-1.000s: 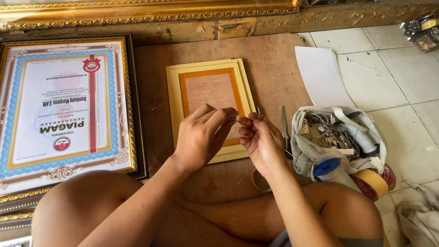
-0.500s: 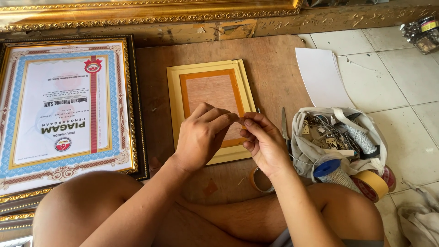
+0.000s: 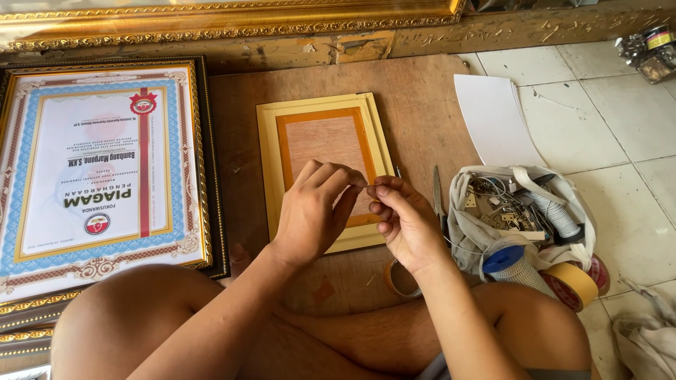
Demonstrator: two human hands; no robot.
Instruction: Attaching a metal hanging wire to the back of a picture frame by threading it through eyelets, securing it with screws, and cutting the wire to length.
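— What is being held over the board [image 3: 422, 112]?
— Something too small to tell is being pinched between the left hand [image 3: 313, 211] and right hand [image 3: 405, 222], fingertips closed, above the yellow frame [image 3: 271, 162] lying mid-board.

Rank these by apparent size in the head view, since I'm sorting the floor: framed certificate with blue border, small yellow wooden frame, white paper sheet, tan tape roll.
1. Framed certificate with blue border
2. Small yellow wooden frame, partly hidden by hands
3. White paper sheet
4. Tan tape roll
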